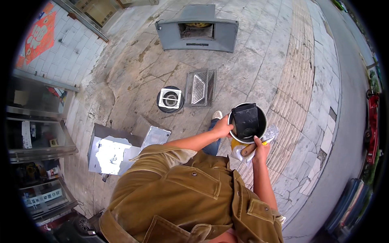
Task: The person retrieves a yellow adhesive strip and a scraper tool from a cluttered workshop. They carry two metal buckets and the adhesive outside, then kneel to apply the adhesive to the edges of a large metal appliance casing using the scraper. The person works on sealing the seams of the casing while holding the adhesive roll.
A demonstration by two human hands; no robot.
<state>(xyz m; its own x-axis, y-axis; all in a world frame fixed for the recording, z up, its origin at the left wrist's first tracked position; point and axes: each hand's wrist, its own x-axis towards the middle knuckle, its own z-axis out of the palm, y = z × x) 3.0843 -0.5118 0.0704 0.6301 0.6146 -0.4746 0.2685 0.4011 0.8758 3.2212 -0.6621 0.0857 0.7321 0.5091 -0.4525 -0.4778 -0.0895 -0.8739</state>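
A round metal pot (pixel 262 114) is held out in front of me over the pavement. Inside it lies a black box-shaped part (pixel 246 120) that fills most of the opening. At the left side of the rim, my left hand (pixel 223 127) is closed on the pot. My right hand (pixel 261 149) grips the near right edge, its thumb against the rim. Next to those fingers are a brown handle (pixel 249 150) and crumpled clear plastic (pixel 272 133); whether the right hand also holds them, I cannot tell. Something yellow shows under the pot.
Ahead stands a grey range hood body (pixel 225 34). Between it and me lie a slotted metal filter (pixel 198 87) and a round fan part with a white square frame (pixel 170 99). Metal panels (pixel 97 141) are at my left, near a glass-fronted shop (pixel 30 141). A road (pixel 352 121) runs along the right.
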